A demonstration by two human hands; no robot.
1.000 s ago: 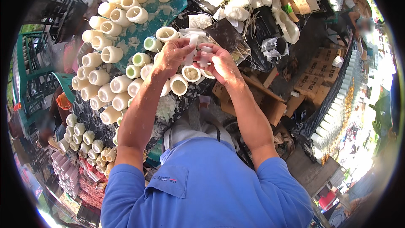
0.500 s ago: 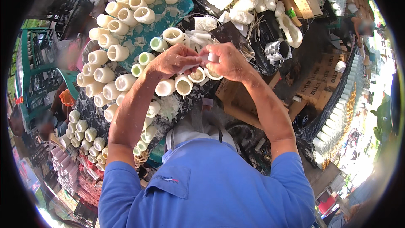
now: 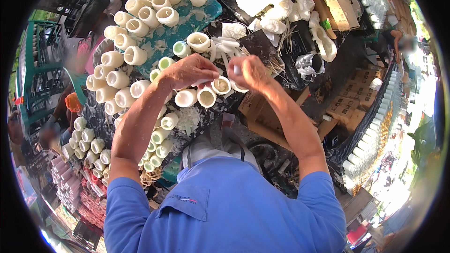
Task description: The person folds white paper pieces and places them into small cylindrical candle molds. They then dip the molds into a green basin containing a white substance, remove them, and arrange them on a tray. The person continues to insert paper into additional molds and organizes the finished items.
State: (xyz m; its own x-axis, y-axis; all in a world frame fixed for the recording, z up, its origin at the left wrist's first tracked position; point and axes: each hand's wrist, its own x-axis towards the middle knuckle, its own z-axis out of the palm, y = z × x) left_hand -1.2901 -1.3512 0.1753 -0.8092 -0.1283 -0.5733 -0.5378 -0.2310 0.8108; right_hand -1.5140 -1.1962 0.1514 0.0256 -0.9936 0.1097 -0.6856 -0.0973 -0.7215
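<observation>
My left hand [image 3: 191, 71] is closed in a pinch over the near row of wax cups, with something pale at its fingertips that I cannot make out. A short gap to the right, my right hand [image 3: 253, 72] curls around a small white piece [image 3: 236, 70], which looks like the end of a stick. Below the hands stand cream candle cups [image 3: 206, 97], several with a wick inside. White sticks [image 3: 225, 45] lie just beyond my fingers, beside a green-lined cup [image 3: 181, 49].
Many cream cups [image 3: 135, 55] cover the table's left side and a teal tray [image 3: 157, 42]. White wax chunks [image 3: 262, 0] lie at the back, near an open cardboard box [image 3: 338, 7]. A silver-black can [image 3: 309, 64] stands right. Rows of white cups [image 3: 361, 152] line the far right.
My hands have drawn apart from where they met; the right one moved right and down. The whole view has shifted slightly.
</observation>
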